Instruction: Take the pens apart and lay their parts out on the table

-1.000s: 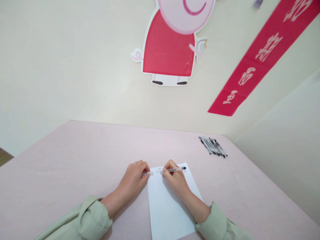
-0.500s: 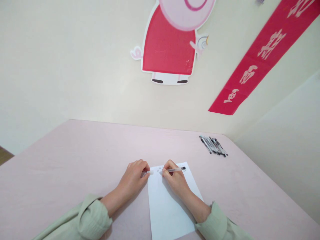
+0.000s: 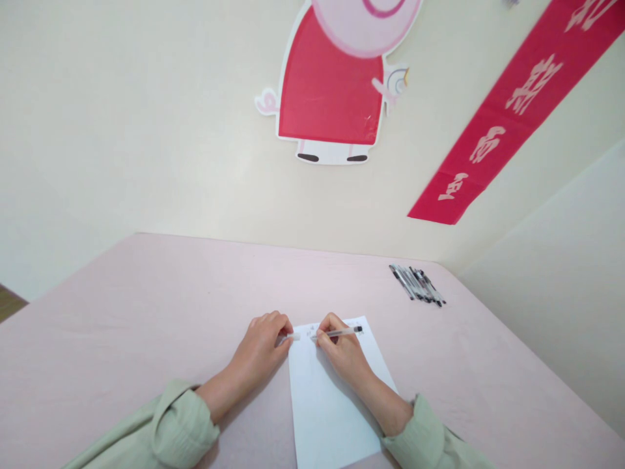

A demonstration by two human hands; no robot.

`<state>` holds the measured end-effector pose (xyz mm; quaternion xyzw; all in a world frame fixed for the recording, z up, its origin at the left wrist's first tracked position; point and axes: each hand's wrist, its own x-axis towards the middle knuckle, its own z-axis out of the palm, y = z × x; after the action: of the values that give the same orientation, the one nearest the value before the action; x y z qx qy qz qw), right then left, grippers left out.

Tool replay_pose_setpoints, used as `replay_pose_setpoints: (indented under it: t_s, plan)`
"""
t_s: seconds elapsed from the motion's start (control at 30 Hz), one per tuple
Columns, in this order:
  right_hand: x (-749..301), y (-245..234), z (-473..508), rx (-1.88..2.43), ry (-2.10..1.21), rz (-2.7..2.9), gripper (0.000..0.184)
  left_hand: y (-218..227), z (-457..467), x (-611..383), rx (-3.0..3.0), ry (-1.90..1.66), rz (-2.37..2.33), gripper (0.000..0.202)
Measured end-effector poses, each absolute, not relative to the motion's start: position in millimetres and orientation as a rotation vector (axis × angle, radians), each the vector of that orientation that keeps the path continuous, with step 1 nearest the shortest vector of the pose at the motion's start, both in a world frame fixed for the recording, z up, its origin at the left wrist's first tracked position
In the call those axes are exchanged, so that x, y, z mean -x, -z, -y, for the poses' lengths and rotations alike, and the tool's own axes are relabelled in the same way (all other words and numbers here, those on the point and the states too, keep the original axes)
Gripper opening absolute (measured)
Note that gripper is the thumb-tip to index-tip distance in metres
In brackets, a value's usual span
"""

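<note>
Pen (image 3: 344,332) is pinched near its tip by the right hand (image 3: 343,356), likely for control over the paper (image 3: 327,417). The left hand (image 3: 261,345) pinches a whitish piece (image 3: 295,337) between its fingers.

A pale, black-ended pen (image 3: 344,331) slants over a marked white sheet (image 3: 332,417), near a small whitish piece (image 3: 295,337).

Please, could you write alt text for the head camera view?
A right hand holds a pen over white paper with small marks near its top; the left hand grips a small pale object at the paper's upper-left corner. More pens lie together farther back on the pink table; the wall behind bears a cartoon pig and a red banner.
</note>
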<state>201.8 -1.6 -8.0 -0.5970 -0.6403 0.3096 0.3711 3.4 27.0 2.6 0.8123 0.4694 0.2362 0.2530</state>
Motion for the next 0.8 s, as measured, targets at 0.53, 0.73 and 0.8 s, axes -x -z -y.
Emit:
replay_pose_setpoints:
  t_s: [0.53,0.73,0.8]
  plan:
    - [-202.5,8.6,1.1,1.527,-0.761,1.669,0.011,-3.9,-26.6,-3.6,-2.215,-0.625,-1.278,0.007]
    - [-202.6,7.4,1.6,1.524,-0.783,1.636,0.011,-2.2,-26.5,-3.3,-2.219,-0.636,-1.277,0.007]
    - [-202.5,7.2,2.1,1.536,-0.764,1.655,0.011,-2.2,-26.7,-3.2,-2.224,-0.639,-1.273,0.007]
